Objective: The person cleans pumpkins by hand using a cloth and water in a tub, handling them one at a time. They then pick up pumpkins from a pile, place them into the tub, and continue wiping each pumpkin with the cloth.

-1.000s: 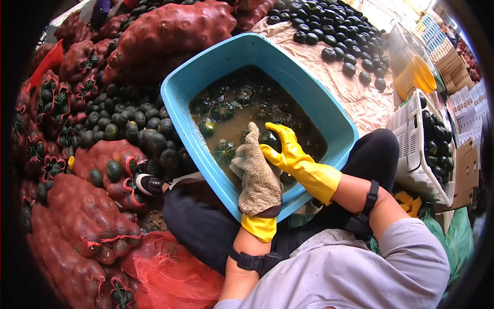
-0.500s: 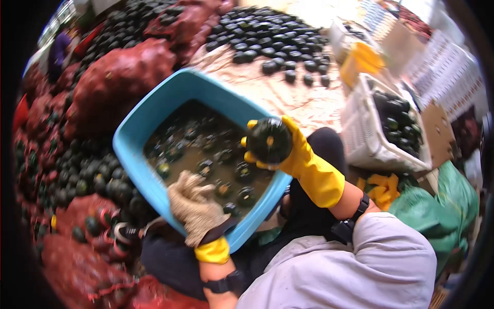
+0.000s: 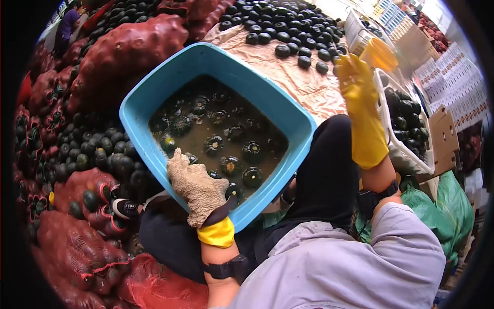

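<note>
A blue tub (image 3: 301, 116) holds murky brown water with several dark green squashes (image 3: 230, 165) in it. Over the tub's near left edge is my left hand (image 3: 198, 185), in a rough beige cloth mitt above a yellow cuff. The mitt spreads into a thumb lobe and a finger lobe, and nothing shows in its grasp. My right hand (image 3: 355, 77), in a long yellow rubber glove, is raised beyond the tub's right side, beside the squashes spread on a tan sheet (image 3: 309, 92). Its fingers look extended, with no squash visible in them.
Red mesh sacks (image 3: 128, 49) and loose squashes (image 3: 103, 149) lie at the left. To the right stand a white crate of squashes (image 3: 427, 159), a yellow container (image 3: 380, 54) and green bags (image 3: 437, 211). A person (image 3: 67, 28) is at the far upper left.
My right hand has moved from over the tub to the upper right, and the squash it held is out of it. My left hand stays at the tub's near left edge.
</note>
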Tool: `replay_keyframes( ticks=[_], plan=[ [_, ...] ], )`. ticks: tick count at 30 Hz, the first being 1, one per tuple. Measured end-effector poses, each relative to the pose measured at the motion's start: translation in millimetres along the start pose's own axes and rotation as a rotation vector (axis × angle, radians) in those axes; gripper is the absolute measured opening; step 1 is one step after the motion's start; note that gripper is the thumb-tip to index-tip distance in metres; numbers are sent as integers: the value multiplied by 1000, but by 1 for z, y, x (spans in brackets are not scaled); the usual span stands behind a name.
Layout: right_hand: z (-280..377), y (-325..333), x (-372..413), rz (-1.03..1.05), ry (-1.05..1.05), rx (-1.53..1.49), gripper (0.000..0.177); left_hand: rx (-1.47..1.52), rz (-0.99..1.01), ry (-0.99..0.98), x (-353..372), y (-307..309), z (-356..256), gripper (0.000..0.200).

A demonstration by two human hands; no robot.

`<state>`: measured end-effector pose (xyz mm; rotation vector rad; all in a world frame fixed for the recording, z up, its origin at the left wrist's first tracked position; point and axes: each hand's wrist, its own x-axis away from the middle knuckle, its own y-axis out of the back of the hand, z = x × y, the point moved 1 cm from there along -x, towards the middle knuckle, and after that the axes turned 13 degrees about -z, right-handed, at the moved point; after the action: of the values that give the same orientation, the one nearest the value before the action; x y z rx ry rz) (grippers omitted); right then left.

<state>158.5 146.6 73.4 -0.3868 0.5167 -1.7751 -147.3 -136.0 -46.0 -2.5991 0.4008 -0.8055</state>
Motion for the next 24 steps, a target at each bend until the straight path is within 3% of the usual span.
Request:
replay_keyframes(
  ticks=[2,3,5,6,8,9,10,12,15,18,19,20,22,24],
  plan=[
    [-64,-24,21,596,-224,148,44,-382,-73,-186,27,-16,-17,88],
    [-88,-53,64,834,-324,251,41,-337,-74,-125,13,-4,-7,81],
    [-109,-80,120,1227,-179,1143,60,-162,-81,43,-4,8,1,70],
    [-154,-75,130,1422,-10,1419,72,-32,-97,148,-6,7,-1,66],
    [-218,-55,161,1725,106,1604,81,-182,1,5,-52,37,42,72],
    [-250,-45,176,1886,175,1663,86,-97,-17,40,-44,31,32,74],
    [-274,-26,192,1746,374,1709,74,-12,-37,74,-35,24,22,77],
    [-299,-28,207,1928,166,1947,73,-23,-58,-4,-49,31,44,70],
    [-306,-16,211,2036,-51,1887,68,37,-188,174,-15,-1,-8,65],
    [-314,-9,188,2082,-336,1576,65,16,-182,71,-43,18,24,63],
    [-314,-10,175,2041,-446,1385,64,-9,-172,-16,-59,30,46,60],
    [-311,-15,160,1978,-532,1164,63,13,-222,17,-52,20,33,58],
    [-294,-25,129,1882,-379,691,62,50,-316,77,-39,5,13,54],
    [-272,-37,116,1847,150,477,64,170,-244,101,-44,1,23,52]
  ],
)
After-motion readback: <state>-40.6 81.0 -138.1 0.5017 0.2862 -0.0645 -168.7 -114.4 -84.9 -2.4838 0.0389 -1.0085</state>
